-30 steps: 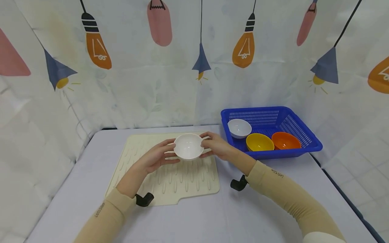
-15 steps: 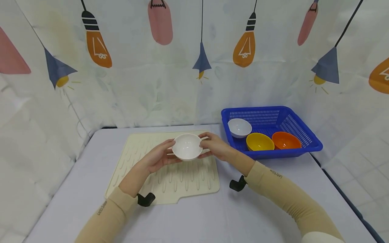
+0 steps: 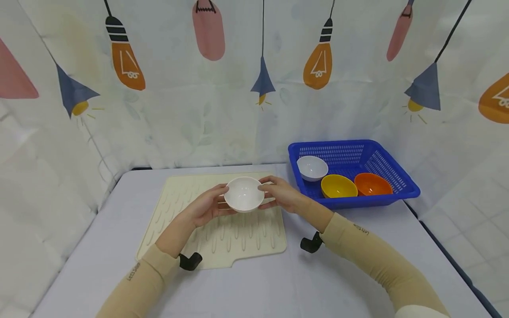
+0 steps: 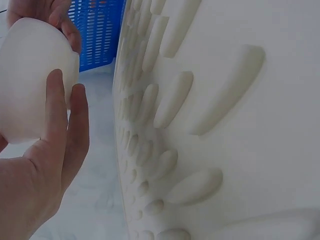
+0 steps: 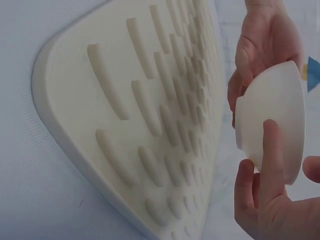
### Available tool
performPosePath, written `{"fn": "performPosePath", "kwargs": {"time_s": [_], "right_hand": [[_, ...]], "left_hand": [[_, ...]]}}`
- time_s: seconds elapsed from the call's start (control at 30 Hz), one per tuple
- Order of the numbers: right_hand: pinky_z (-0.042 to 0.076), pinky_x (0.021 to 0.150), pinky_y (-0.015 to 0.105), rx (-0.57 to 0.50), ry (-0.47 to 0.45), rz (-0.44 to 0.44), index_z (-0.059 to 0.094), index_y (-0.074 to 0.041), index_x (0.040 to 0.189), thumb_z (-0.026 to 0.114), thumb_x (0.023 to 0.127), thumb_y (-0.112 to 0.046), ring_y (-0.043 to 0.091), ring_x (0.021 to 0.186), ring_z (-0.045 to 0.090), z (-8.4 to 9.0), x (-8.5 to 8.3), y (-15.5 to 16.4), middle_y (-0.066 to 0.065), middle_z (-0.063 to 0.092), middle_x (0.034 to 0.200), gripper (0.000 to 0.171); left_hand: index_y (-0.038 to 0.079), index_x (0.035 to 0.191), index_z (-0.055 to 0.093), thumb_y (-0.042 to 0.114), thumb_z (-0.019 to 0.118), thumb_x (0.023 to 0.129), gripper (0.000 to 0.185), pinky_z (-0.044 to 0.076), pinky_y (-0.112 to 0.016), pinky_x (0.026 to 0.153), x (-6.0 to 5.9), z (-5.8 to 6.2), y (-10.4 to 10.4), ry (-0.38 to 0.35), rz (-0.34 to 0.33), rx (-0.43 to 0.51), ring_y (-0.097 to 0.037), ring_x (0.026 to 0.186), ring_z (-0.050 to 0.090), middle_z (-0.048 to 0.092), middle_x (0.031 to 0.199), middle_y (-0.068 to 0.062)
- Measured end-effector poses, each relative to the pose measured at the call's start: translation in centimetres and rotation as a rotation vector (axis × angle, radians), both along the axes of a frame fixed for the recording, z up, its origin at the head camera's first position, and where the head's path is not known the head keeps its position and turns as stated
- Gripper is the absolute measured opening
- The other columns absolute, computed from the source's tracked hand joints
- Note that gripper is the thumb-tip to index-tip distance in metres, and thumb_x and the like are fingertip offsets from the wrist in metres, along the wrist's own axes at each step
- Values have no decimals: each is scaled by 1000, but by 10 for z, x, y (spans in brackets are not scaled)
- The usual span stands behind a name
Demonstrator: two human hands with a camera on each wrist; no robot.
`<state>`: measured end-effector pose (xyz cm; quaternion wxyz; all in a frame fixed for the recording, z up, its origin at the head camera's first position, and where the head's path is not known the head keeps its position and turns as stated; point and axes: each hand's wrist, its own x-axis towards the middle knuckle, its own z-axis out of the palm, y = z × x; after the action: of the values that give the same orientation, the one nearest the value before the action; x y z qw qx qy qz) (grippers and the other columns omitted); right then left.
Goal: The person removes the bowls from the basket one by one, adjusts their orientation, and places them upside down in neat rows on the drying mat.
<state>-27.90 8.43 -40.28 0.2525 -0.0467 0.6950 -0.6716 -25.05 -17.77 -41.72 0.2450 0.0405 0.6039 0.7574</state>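
Centrally, the left hand (image 3: 204,206) and right hand (image 3: 284,194) grip opposite sides of a white footed bowl (image 3: 244,195) above the cream ribbed draining mat (image 3: 248,240), thumbs near the rim and fingers against the outer wall, presumably to keep it steady.

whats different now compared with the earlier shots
The small round white bowl shifted very slightly left and lower in the head view; the left hand closed in around it. Nothing was let go: the right hand holds on too. The blue perforated plastic basket and ribbed cream mat stayed put.
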Motion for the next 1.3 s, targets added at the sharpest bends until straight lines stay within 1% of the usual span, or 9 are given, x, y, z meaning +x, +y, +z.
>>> {"fn": "performPosePath", "kwargs": {"time_s": [0.1, 0.23, 0.4, 0.5, 0.63, 0.83, 1.0, 1.2, 1.3], "right_hand": [[61, 81, 44, -7, 5, -3, 46, -2, 143, 57, 107, -25, 37, 118, 61, 1, -2, 0, 21, 53, 134, 44], [61, 82, 44, -14, -7, 15, 46, -2, 143, 52, 109, -32, 37, 121, 59, 2, -2, 2, 22, 52, 135, 46], [61, 82, 45, -34, -17, 23, 46, 0, 141, 48, 110, -35, 36, 121, 58, 1, 0, 4, 24, 50, 137, 46], [61, 81, 44, -35, -13, 23, 47, -1, 140, 48, 110, -36, 36, 121, 59, 1, 0, 4, 24, 50, 138, 46], [61, 82, 44, -31, -16, 36, 47, -2, 142, 48, 110, -37, 37, 122, 58, 0, -1, 5, 25, 49, 141, 48], [61, 82, 46, -34, -34, 48, 46, -2, 144, 47, 109, -39, 38, 125, 56, -3, -1, 7, 23, 50, 142, 51], [61, 82, 47, -35, -51, 54, 47, -1, 143, 47, 109, -40, 40, 125, 56, -2, 0, 7, 23, 51, 139, 52], [61, 81, 46, -19, -53, 71, 48, -1, 143, 47, 109, -42, 37, 121, 58, -4, -1, 7, 23, 53, 137, 53], [61, 81, 47, -19, -56, 86, 48, -1, 142, 48, 109, -42, 36, 121, 59, -5, -1, 7, 23, 53, 137, 54]], "left_hand": [[4, 159, 22, 27, 45, 111, 58, 55, -46, 96, -2, 1, -1, 25, 8, -14, -29, 108, 66, 48, 139, -21], [4, 159, 22, 25, 47, 110, 58, 56, -45, 95, -3, 0, -2, 29, 5, -27, -29, 107, 67, 50, 136, -19], [5, 157, 27, 20, 49, 109, 55, 55, -47, 96, -3, -2, -2, 53, -5, -24, -31, 110, 65, 48, 139, -19], [7, 155, 34, 18, 52, 108, 52, 55, -49, 96, -4, -2, -4, 54, 20, -19, -31, 110, 66, 49, 138, -19], [8, 154, 36, 12, 56, 104, 53, 54, -51, 96, -3, 0, -8, 61, 36, -22, -30, 106, 68, 49, 138, -19], [7, 149, 41, 4, 63, 97, 56, 55, -52, 94, -4, 1, -10, 105, 18, -36, -32, 108, 64, 46, 142, -23], [6, 150, 43, 2, 66, 96, 59, 55, -49, 94, -4, 3, -10, 158, 3, -90, -33, 116, 59, 45, 147, -24], [7, 151, 46, 1, 72, 92, 64, 56, -43, 93, -2, 7, -13, 208, 7, -183, -38, 126, 55, 44, 151, -22], [5, 150, 48, -1, 74, 91, 65, 56, -42, 92, 0, 7, -15, 255, -2, -218, -39, 129, 52, 46, 150, -21]]}}
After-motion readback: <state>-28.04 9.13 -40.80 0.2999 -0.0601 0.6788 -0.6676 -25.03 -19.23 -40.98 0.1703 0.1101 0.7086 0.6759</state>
